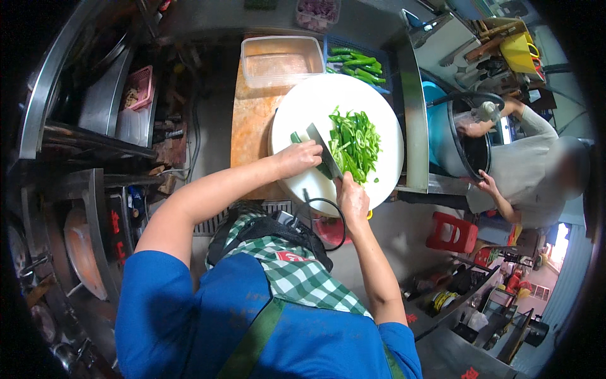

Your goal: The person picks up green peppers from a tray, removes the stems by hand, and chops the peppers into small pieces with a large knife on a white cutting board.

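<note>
On a round white cutting board (303, 102) lies a heap of sliced green peppers (355, 144). My right hand (352, 199) grips the handle of a cleaver (324, 150), its blade slanting up and left beside the heap. Fingers curled, my left hand (300, 158) presses on a green pepper (296, 138) at the left of the blade; part of the pepper is hidden under the fingers. A clear plastic container (283, 61) stands behind the board. Whole green peppers (357, 64) lie in a blue basket (389, 71) at the back right.
The round board rests over an orange-stained board (251, 137). A metal counter edge (416, 128) runs along the right. Beyond it, a co-worker in a light shirt (516, 166) handles a large pot (466, 137). A red stool (452, 232) stands at the right; steel shelving (99, 94) is at the left.
</note>
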Demonstrator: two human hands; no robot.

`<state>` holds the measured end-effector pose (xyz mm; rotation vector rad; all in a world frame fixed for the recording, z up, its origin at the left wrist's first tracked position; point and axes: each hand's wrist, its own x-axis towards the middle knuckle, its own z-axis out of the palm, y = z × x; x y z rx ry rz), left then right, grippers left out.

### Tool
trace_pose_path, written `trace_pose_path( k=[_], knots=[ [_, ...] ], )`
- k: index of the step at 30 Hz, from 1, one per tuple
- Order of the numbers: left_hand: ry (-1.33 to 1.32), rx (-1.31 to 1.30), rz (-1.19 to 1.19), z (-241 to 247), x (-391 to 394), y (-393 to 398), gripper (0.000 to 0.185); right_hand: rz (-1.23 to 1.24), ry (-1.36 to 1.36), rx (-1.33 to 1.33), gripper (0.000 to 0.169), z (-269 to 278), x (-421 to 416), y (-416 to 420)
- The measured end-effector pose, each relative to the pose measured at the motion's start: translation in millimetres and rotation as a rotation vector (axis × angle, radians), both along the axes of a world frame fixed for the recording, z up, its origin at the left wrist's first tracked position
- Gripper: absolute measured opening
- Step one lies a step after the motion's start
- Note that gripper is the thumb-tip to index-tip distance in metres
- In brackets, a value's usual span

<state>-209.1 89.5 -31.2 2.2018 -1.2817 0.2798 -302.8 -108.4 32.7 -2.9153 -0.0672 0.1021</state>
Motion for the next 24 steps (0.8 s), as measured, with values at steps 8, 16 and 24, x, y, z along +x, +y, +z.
trace_pose_path(
  k=[8, 16, 24],
  knots=[
    [0.033, -0.024, -0.002, -2, -4, 5, 0.004, -0.038, 0.018, 0.001, 0.022, -3, -3, 1],
    [0.054, -0.049, 0.013, -2, -7, 7, 0.005, 0.029, -0.018, 0.062, 0.022, 3, 0, 6],
    [0.023, -0.075, 0.017, -3, -13, 10, 0.007, 0.023, 0.047, 0.083, 0.027, 2, 5, 1]
  ],
)
